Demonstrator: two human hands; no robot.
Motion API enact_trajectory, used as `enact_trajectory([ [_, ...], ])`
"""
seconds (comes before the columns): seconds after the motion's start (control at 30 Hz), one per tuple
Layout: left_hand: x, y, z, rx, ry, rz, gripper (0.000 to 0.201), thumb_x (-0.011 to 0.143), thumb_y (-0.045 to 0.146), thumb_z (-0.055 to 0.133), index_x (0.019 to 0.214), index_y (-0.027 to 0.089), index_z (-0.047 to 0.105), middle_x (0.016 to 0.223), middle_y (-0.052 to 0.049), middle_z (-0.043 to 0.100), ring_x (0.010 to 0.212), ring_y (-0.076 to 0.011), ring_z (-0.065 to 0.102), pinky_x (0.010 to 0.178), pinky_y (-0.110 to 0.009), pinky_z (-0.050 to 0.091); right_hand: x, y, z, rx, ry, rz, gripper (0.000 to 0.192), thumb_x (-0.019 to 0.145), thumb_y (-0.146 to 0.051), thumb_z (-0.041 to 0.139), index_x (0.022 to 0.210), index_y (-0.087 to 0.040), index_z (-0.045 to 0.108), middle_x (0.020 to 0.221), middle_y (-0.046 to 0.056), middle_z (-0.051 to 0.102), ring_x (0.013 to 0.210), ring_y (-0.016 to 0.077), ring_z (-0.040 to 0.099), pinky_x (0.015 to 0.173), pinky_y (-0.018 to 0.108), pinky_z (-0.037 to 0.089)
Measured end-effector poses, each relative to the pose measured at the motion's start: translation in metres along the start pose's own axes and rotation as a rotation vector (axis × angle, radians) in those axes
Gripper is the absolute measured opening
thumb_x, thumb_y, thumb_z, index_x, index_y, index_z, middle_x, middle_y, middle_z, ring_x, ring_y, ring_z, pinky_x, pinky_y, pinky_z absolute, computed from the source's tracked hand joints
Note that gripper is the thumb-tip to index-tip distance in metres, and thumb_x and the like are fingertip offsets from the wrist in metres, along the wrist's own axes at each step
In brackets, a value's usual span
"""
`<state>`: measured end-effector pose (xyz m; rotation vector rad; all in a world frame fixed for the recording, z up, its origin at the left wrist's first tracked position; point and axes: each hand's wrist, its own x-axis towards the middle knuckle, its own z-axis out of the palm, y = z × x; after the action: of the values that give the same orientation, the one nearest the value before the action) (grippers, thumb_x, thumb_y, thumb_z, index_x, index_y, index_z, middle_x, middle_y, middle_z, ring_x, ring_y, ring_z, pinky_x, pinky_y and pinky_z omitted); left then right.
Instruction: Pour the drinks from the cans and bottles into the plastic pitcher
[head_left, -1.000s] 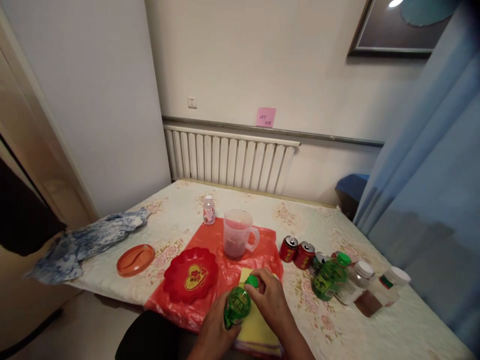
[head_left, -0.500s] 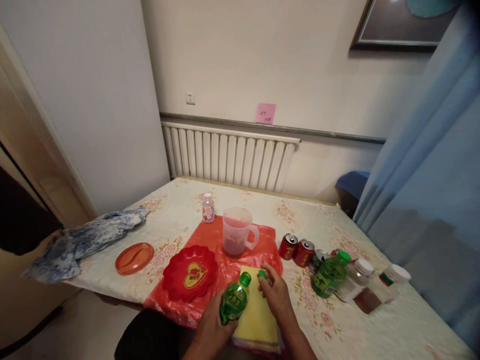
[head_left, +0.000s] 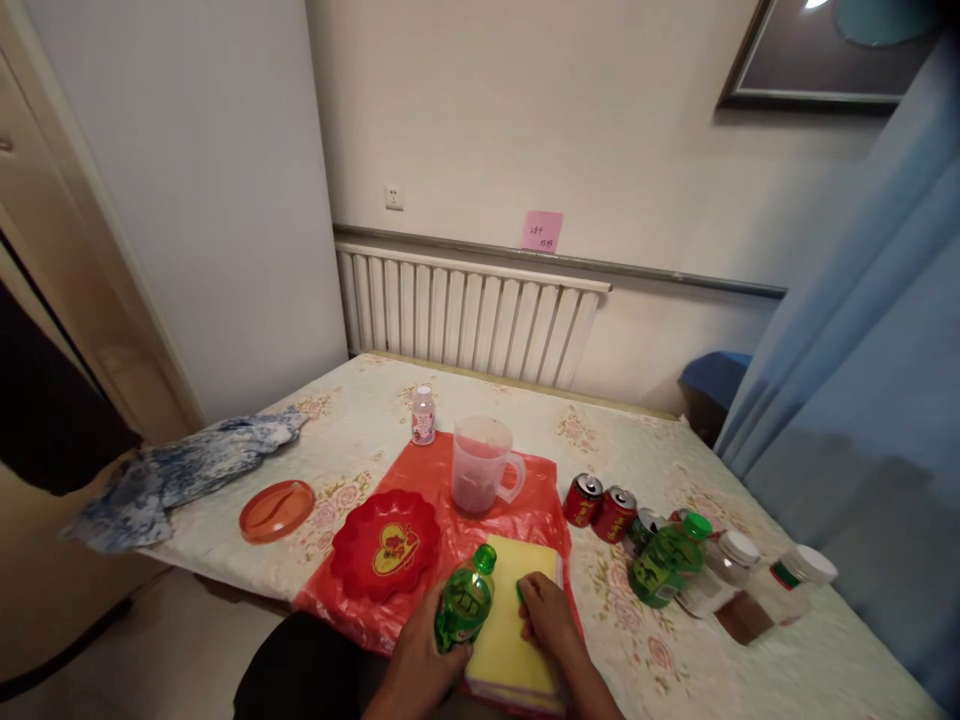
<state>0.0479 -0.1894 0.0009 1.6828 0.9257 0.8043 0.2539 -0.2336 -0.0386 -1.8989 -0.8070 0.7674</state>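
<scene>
with the left hand (head_left: 416,650), grips the body of a green plastic drink bottle (head_left: 466,605), uncapped and leaning a little toward the right hand (head_left: 551,615). with the latter, curled closed, pinches a small green screw cap (head_left: 520,591) above a flat yellow stack (head_left: 517,560); cannot tell whether touching it. beyond the left hand and to its left, has a red scalloped dish (head_left: 352,550) on a red plastic sheet (head_left: 540,500), and farther left an orange round lid (head_left: 277,511). ahead of both hands, has a translucent handled pitcher (head_left: 476,480), upright on the sheet, and past it, leftward, a small pink-labelled bottle (head_left: 424,420). beyond the right hand, to its right on the floral tabletop (head_left: 592,650), has two red drink cans (head_left: 615,515), then a green-capped bottle (head_left: 664,565) and two white-capped clear bottles (head_left: 720,575).
</scene>
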Motion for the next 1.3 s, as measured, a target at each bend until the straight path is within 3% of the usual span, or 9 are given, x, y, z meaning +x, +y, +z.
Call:
enact_trajectory([
  [0.1, 0.000, -0.001, -0.002, -0.017, 0.010, 0.001, 0.064, 0.057, 0.015, 0.069, 0.121, 0.019, 0.060, 0.119, -0.009, 0.068, 0.112, -0.0303, 0.061, 0.098, -0.038, 0.048, 0.002, 0.000, -0.002, -0.058, 0.025, -0.022, 0.024, 0.082, -0.039, 0.042, 0.067, -0.023, 0.051, 0.045, -0.005, 0.052, 0.031, 0.0122, 0.047, 0.037, 0.022, 0.031],
  [0.23, -0.001, -0.002, -0.004, -0.032, 0.023, -0.002, 0.062, 0.059, 0.017, 0.069, 0.120, 0.017, 0.060, 0.121, -0.010, 0.067, 0.113, -0.0303, 0.061, 0.097, -0.039, 0.048, 0.016, -0.008, -0.018, -0.118, 0.130, -0.119, 0.011, 0.069, -0.031, 0.057, 0.075, -0.022, 0.061, 0.050, -0.002, 0.057, 0.050, 0.0191, 0.059, 0.052, 0.028, 0.041],
  [0.47, -0.006, 0.004, -0.008, -0.077, 0.012, -0.045, 0.059, 0.059, 0.019, 0.071, 0.117, 0.020, 0.061, 0.118, -0.008, 0.069, 0.111, -0.0299, 0.062, 0.096, -0.038, 0.050, 0.066, -0.058, -0.036, -0.047, 0.260, -0.322, 0.041, 0.070, -0.044, 0.058, 0.101, -0.018, 0.067, 0.077, 0.006, 0.068, 0.075, 0.0247, 0.064, 0.074, 0.034, 0.048],
  [0.6, -0.008, 0.002, -0.012, -0.123, -0.011, -0.062, 0.062, 0.060, 0.023, 0.074, 0.120, 0.020, 0.059, 0.120, -0.009, 0.069, 0.112, -0.0313, 0.062, 0.096, -0.039, 0.050, 0.096, -0.087, -0.031, 0.072, 0.220, -0.388, 0.053, 0.074, -0.052, 0.057, 0.110, -0.014, 0.063, 0.103, 0.012, 0.070, 0.090, 0.0233, 0.065, 0.079, 0.032, 0.050],
  [0.67, -0.008, 0.000, -0.014, -0.142, -0.015, -0.057, 0.064, 0.060, 0.028, 0.075, 0.122, 0.020, 0.059, 0.123, -0.010, 0.067, 0.114, -0.0324, 0.061, 0.097, -0.040, 0.049, 0.106, -0.095, -0.026, 0.117, 0.155, -0.421, 0.048, 0.075, -0.055, 0.057, 0.099, -0.015, 0.067, 0.097, 0.010, 0.072, 0.086, 0.0215, 0.065, 0.077, 0.030, 0.050],
  [0.77, -0.009, 0.002, -0.016, -0.155, -0.014, -0.066, 0.064, 0.060, 0.032, 0.077, 0.120, 0.018, 0.060, 0.124, -0.011, 0.067, 0.115, -0.0334, 0.061, 0.097, -0.040, 0.049, 0.115, -0.101, -0.017, 0.174, 0.096, -0.444, 0.044, 0.075, -0.059, 0.057, 0.076, -0.016, 0.066, 0.071, 0.004, 0.069, 0.069, 0.0184, 0.061, 0.067, 0.028, 0.047],
  [1.03, -0.012, 0.009, -0.023, -0.173, 0.010, -0.110, 0.059, 0.062, 0.031, 0.072, 0.118, 0.018, 0.059, 0.116, -0.010, 0.070, 0.107, -0.0302, 0.065, 0.091, -0.035, 0.052, 0.119, -0.121, 0.001, 0.296, 0.154, -0.463, 0.044, 0.075, -0.060, 0.057, 0.057, -0.020, 0.051, 0.051, -0.004, 0.050, 0.053, 0.0127, 0.046, 0.056, 0.025, 0.037],
  [1.17, -0.014, 0.002, -0.024, -0.139, 0.043, -0.123, 0.059, 0.060, 0.025, 0.072, 0.118, 0.017, 0.059, 0.118, -0.010, 0.069, 0.111, -0.0308, 0.063, 0.094, -0.036, 0.050, 0.102, -0.144, -0.015, 0.317, 0.207, -0.498, 0.042, 0.077, -0.056, 0.058, 0.057, -0.020, 0.049, 0.051, -0.005, 0.048, 0.053, 0.0120, 0.044, 0.055, 0.025, 0.035],
  [1.3, -0.014, -0.006, -0.019, -0.159, 0.025, -0.095, 0.063, 0.061, 0.023, 0.071, 0.122, 0.020, 0.057, 0.122, -0.008, 0.068, 0.112, -0.0297, 0.062, 0.096, -0.036, 0.050, 0.076, -0.173, -0.048, 0.307, 0.227, -0.545, 0.042, 0.078, -0.054, 0.060, 0.056, -0.021, 0.048, 0.049, -0.007, 0.047, 0.052, 0.0117, 0.044, 0.056, 0.024, 0.036],
])
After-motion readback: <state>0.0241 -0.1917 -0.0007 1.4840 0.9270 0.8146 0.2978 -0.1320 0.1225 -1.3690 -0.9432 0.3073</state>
